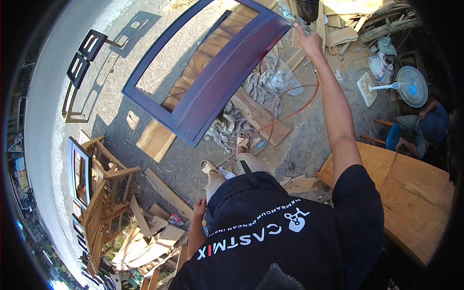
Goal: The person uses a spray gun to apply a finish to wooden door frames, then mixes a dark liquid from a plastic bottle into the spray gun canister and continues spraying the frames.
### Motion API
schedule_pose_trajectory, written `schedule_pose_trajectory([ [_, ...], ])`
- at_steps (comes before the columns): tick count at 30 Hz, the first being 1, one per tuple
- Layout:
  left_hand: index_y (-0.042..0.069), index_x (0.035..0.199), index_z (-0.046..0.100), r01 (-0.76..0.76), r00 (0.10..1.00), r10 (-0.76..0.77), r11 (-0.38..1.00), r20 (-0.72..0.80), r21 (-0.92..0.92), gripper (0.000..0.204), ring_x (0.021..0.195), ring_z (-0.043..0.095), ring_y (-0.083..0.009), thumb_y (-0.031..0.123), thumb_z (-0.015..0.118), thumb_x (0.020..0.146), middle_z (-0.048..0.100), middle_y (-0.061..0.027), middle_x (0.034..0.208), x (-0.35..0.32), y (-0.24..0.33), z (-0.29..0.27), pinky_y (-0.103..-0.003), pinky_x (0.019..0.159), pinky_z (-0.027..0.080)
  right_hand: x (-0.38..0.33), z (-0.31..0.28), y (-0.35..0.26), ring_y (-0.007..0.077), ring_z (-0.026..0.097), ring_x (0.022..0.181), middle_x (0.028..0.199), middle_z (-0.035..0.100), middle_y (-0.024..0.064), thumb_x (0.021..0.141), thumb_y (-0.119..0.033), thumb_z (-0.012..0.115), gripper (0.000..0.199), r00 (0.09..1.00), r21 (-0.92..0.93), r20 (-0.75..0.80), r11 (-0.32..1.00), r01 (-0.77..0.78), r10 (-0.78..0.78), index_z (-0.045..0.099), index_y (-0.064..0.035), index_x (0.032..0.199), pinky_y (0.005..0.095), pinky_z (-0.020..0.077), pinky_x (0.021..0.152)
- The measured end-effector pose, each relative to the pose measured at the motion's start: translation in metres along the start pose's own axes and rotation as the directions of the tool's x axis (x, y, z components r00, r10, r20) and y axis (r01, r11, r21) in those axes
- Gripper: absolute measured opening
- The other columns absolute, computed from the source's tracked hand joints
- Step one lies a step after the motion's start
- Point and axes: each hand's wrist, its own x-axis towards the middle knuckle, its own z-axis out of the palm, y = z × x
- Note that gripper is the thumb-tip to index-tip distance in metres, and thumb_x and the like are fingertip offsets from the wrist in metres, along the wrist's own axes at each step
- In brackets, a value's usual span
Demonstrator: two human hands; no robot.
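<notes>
My right hand (309, 42) reaches far forward and grips a spray gun (306, 13) with a dark cup, held just past the right end of a large frame. The frame (212, 72) is a dark purple-brown wooden door frame lying flat on wooden supports. An orange hose (290, 113) runs from the gun back over the ground toward my feet. My left hand (199, 209) hangs by my left thigh, holding nothing. I wear a black shirt, light trousers and sandals.
A seated person in blue (430, 126) is at the right, beside a standing fan (411, 86). A bare wooden tabletop (415, 193) lies at lower right. Unpainted chair frames (99, 193) stand at left. Crumpled grey sheeting (266, 87) and planks (261, 118) lie under the frame.
</notes>
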Motion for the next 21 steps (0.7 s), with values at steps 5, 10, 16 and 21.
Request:
schedule_pose_trajectory([
  [5,0.005,0.138,0.063,-0.005,1.0,0.005,1.0,0.007,0.003,0.055,0.092,0.072,-0.0204,0.046,0.061,0.102,0.074,-0.012,0.114,-0.002,0.022,-0.013,-0.032,0.072,0.055,-0.005,0.0,0.009,0.043,0.07,0.103,0.099,0.074,0.0251,0.09,-0.075,0.057,0.075,0.996,-0.058,-0.076,0.998,0.036,-0.04,0.078,-0.0057,0.108,0.0497,0.0525,0.092],
  [10,0.003,0.133,0.065,0.028,1.0,-0.028,0.998,0.014,-0.057,0.054,0.094,0.073,-0.0208,0.046,0.061,0.102,0.074,-0.0121,0.112,0.024,-0.009,-0.032,-0.032,0.068,0.054,-0.096,-0.011,-0.038,0.0203,0.067,0.072,0.067,0.066,0.0054,0.089,-0.072,0.064,0.072,0.983,0.096,0.185,0.995,-0.016,-0.002,0.075,-0.0009,0.087,0.0366,0.0515,0.074],
  [16,0.002,0.132,0.065,-0.069,0.997,0.069,0.998,0.027,-0.005,0.053,0.095,0.073,-0.0207,0.045,0.06,0.102,0.075,-0.0119,0.112,0.054,-0.001,-0.05,-0.032,0.07,0.055,-0.206,0.0,-0.069,0.0165,0.063,0.067,0.064,0.065,0.005,0.093,-0.062,0.067,0.063,0.956,0.207,0.283,0.978,0.012,-0.072,0.073,0.0,0.082,0.0352,0.0498,0.07],
  [21,0.001,0.131,0.066,-0.108,0.993,0.108,0.994,0.041,0.004,0.054,0.096,0.074,-0.0217,0.046,0.06,0.102,0.075,-0.0127,0.112,0.069,-0.015,-0.074,-0.033,0.069,0.055,-0.296,0.007,-0.115,0.014,0.058,0.066,0.065,0.063,0.0055,0.094,-0.059,0.069,0.061,0.917,0.306,0.384,0.952,-0.012,-0.112,0.074,0.0016,0.09,0.0346,0.0477,0.067],
])
